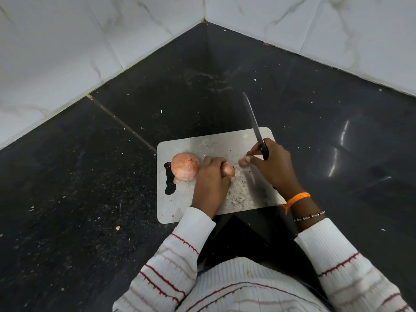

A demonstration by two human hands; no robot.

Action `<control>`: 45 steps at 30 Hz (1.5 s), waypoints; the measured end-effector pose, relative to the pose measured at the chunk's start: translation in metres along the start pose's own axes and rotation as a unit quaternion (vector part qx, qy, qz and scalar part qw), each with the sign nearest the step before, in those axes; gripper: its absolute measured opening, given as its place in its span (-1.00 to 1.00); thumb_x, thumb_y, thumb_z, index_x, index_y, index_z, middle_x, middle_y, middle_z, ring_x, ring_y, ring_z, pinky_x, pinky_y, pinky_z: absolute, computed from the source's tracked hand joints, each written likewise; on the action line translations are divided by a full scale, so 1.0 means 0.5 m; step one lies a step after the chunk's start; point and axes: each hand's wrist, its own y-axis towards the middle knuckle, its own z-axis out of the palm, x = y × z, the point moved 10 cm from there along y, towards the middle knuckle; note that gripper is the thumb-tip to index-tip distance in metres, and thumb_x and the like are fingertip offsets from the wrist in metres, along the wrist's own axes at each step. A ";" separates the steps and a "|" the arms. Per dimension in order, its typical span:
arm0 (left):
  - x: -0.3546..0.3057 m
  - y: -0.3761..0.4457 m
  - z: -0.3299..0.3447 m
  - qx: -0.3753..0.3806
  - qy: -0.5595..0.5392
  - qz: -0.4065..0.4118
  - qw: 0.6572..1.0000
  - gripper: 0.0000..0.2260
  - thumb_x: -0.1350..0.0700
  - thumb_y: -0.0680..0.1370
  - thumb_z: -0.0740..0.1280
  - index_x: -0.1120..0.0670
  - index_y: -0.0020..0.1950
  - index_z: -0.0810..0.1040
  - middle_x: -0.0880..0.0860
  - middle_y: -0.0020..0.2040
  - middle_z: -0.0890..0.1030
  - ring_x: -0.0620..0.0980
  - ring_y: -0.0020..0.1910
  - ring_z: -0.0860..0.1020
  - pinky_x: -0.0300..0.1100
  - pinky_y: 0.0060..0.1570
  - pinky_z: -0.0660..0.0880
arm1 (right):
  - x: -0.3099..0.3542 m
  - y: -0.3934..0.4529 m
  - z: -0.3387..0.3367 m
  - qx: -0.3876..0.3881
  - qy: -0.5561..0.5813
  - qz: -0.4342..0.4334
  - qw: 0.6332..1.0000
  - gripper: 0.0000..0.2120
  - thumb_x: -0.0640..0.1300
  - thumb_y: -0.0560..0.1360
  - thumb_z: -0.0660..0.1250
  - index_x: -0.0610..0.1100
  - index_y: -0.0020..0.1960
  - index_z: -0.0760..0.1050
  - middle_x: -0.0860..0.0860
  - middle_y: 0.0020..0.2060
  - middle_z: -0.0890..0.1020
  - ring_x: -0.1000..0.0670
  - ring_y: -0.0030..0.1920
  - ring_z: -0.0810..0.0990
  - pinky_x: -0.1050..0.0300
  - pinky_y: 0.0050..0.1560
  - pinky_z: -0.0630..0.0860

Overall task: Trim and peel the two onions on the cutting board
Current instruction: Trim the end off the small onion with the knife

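Where two white marble-veined tiled walls (112, 41) meet in a corner, a dark, glossy speckled worktop (78, 188) is seen, dotted with pale crumbs and crossed by a thin seam. A pale grey cutting board (177, 210) with a dark handle cut-out at its left end is laid on it, strewn with small bits of peel. On the board's left part an unpeeled onion (185, 166) is set, just beside the left hand (211, 188). A second, smaller onion (227, 170) is gripped by that hand's curled fingers and held down on the board. A black-handled knife (256, 129) is held in the right hand (273, 167), its blade pointing up and away from the board; a small pale scrap (243, 161) is pinched at that hand's fingertips, near the gripped onion. An orange thread band (298, 198) and a beaded bracelet (310, 216) are worn on the right wrist, above white striped sleeves (171, 266).
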 end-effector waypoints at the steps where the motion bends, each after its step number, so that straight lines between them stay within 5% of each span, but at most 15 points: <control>1: 0.001 0.000 0.004 0.005 0.005 -0.001 1.000 -0.70 0.24 0.44 0.42 0.15 0.16 0.51 0.03 0.07 0.47 -0.11 -0.03 0.33 -0.44 -0.10 0.16 | -0.001 -0.005 0.002 0.003 -0.010 0.000 1.000 -0.92 -0.24 0.43 0.40 -0.17 -0.09 0.52 0.01 -0.14 0.65 0.07 -0.10 0.56 0.52 -0.20 0.31; 4: 0.007 -0.002 0.009 -0.003 -0.005 -0.024 1.000 -0.72 0.24 0.48 0.37 0.14 0.17 0.46 0.08 0.11 0.52 -0.02 0.07 0.42 -0.28 0.04 0.30 | -0.002 -0.028 0.009 0.001 0.012 0.020 1.000 -0.93 -0.19 0.52 0.30 -0.19 -0.08 0.50 0.03 -0.18 0.63 0.22 -0.25 0.53 0.49 -0.27 0.35; 6: 0.024 -0.005 0.009 -0.009 -0.118 -0.097 0.988 -0.69 0.23 0.52 0.34 0.11 0.25 0.43 0.06 0.18 0.49 -0.02 0.16 0.44 -0.19 0.19 0.38 | -0.002 -0.049 0.021 0.007 0.084 0.045 0.995 -0.81 -0.13 0.58 0.20 -0.23 -0.08 0.48 0.04 -0.26 0.60 0.26 -0.40 0.50 0.35 -0.31 0.38; 8: 0.041 -0.013 0.025 0.018 -0.327 -0.210 0.921 -0.71 0.22 0.56 0.29 0.11 0.28 0.43 0.04 0.13 0.52 -0.05 0.12 0.49 -0.16 0.20 0.45 | 0.007 -0.069 0.033 0.023 0.130 0.051 0.990 -0.74 -0.09 0.61 0.13 -0.22 -0.10 0.48 0.05 -0.35 0.54 0.20 -0.49 0.44 0.23 -0.36 0.34; 11: 0.036 -0.029 0.073 0.059 -0.599 -0.348 0.719 -0.82 0.20 0.62 0.19 0.26 0.16 0.47 0.10 -0.15 0.55 -0.02 -0.14 0.62 -0.18 0.04 0.52 | 0.021 -0.098 0.052 0.065 0.176 0.052 0.981 -0.73 -0.10 0.62 0.09 -0.27 -0.07 0.44 0.01 -0.44 0.40 0.18 -0.55 0.30 0.30 -0.49 0.27; 12: 0.035 -0.030 0.080 0.062 -0.630 -0.370 0.680 -0.82 0.17 0.63 0.17 0.26 0.07 0.48 0.14 -0.19 0.55 0.00 -0.25 0.65 -0.17 0.00 0.52 | 0.025 -0.106 0.058 0.078 0.182 0.052 0.979 -0.73 -0.11 0.62 0.09 -0.30 -0.05 0.41 0.01 -0.45 0.37 0.18 -0.55 0.28 0.34 -0.52 0.25; 14: 0.033 -0.033 0.086 0.067 -0.654 -0.392 0.643 -0.79 0.12 0.64 0.14 0.25 0.00 0.47 0.18 -0.20 0.53 0.01 -0.33 0.62 -0.15 -0.05 0.53 | 0.031 -0.121 0.066 0.098 0.176 0.049 0.978 -0.74 -0.13 0.62 0.08 -0.29 -0.09 0.41 0.03 -0.46 0.36 0.18 -0.56 0.27 0.36 -0.53 0.22; 18: 0.033 -0.035 0.095 0.072 -0.681 -0.404 0.606 -0.79 0.15 0.65 0.11 0.26 0.15 0.41 0.24 -0.10 0.52 0.07 -0.12 0.51 -0.01 -0.01 0.51 | 0.037 -0.135 0.066 0.111 0.176 0.050 0.977 -0.78 -0.15 0.62 0.08 -0.11 -0.16 0.40 -0.01 -0.45 0.34 0.18 -0.56 0.24 0.35 -0.55 0.22; 24: 0.030 -0.037 0.085 0.038 -0.697 -0.392 0.600 -0.87 0.18 0.58 0.27 0.23 -0.09 0.52 0.14 -0.20 0.56 -0.01 -0.19 0.56 0.00 0.08 0.48 | 0.058 -0.154 0.062 0.119 0.166 0.018 0.979 -0.80 -0.16 0.62 0.07 -0.08 -0.14 0.38 -0.06 -0.44 0.33 0.16 -0.56 0.25 0.35 -0.54 0.21; 30: 0.031 -0.037 0.078 0.010 -0.722 -0.376 0.581 -0.88 0.21 0.49 0.37 0.27 -0.06 0.54 0.21 -0.04 0.62 0.11 0.08 0.59 0.05 0.24 0.47 | 0.061 -0.167 0.064 0.111 0.098 -0.008 0.989 -0.79 -0.13 0.62 0.05 -0.08 -0.15 0.37 -0.03 -0.43 0.39 0.12 -0.49 0.29 0.30 -0.46 0.25; 32: 0.035 -0.030 0.070 0.013 -0.696 -0.354 0.625 -0.90 0.23 0.52 0.34 0.26 -0.04 0.54 0.20 -0.03 0.62 0.09 0.08 0.59 0.00 0.19 0.52 | 0.057 -0.169 0.063 0.124 0.080 -0.003 0.989 -0.78 -0.12 0.63 0.04 -0.11 -0.15 0.36 -0.02 -0.43 0.39 0.08 -0.46 0.30 0.30 -0.46 0.25; 36: 0.031 -0.018 0.038 0.053 -0.543 -0.266 0.795 -0.88 0.27 0.51 0.35 0.21 0.03 0.58 0.15 -0.02 0.64 0.01 0.02 0.62 -0.15 0.09 0.56 | 0.049 -0.153 0.044 0.155 0.019 0.016 0.988 -0.77 -0.12 0.63 0.04 -0.11 -0.16 0.37 0.01 -0.41 0.42 0.07 -0.43 0.35 0.35 -0.45 0.28; 38: 0.029 -0.018 0.035 0.067 -0.492 -0.241 0.834 -0.83 0.29 0.49 0.37 0.18 0.07 0.59 0.16 0.05 0.64 0.03 0.09 0.61 -0.13 0.15 0.53 | 0.044 -0.144 0.040 0.177 -0.007 0.033 0.984 -0.77 -0.12 0.63 0.04 -0.12 -0.13 0.39 0.02 -0.38 0.44 0.08 -0.41 0.37 0.35 -0.44 0.28; 41: 0.031 -0.016 0.034 0.059 -0.490 -0.245 0.834 -0.89 0.28 0.50 0.36 0.17 0.01 0.59 0.15 -0.01 0.64 0.02 0.03 0.62 -0.16 0.12 0.55 | 0.044 -0.143 0.044 0.188 0.000 0.050 0.981 -0.77 -0.12 0.63 0.03 -0.13 -0.12 0.39 0.01 -0.36 0.45 0.08 -0.42 0.36 0.30 -0.44 0.27; 45: 0.040 -0.013 0.044 0.032 -0.555 -0.304 0.774 -0.90 0.24 0.53 0.33 0.26 -0.01 0.56 0.11 -0.16 0.65 -0.03 -0.09 0.62 -0.15 0.08 0.55 | 0.054 -0.154 0.051 0.178 0.001 0.037 0.983 -0.83 -0.14 0.63 0.03 -0.13 -0.08 0.34 0.00 -0.36 0.44 0.07 -0.42 0.36 0.31 -0.45 0.29</control>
